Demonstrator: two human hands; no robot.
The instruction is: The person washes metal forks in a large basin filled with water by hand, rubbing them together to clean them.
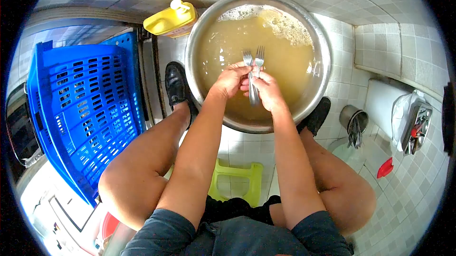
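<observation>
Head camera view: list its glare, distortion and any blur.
Head view: fisheye bowing in the wall tiles, black corners; glints on the cloudy water and metal basin; lower left washed out, its small items too smeared to name; forks reasonably sharp.

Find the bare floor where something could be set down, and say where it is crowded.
Bare floor shows between the basin and the green stool, and between the basin and the right-hand wall. Left of the basin is crowded: yellow jug, shoe, blue basket.
</observation>
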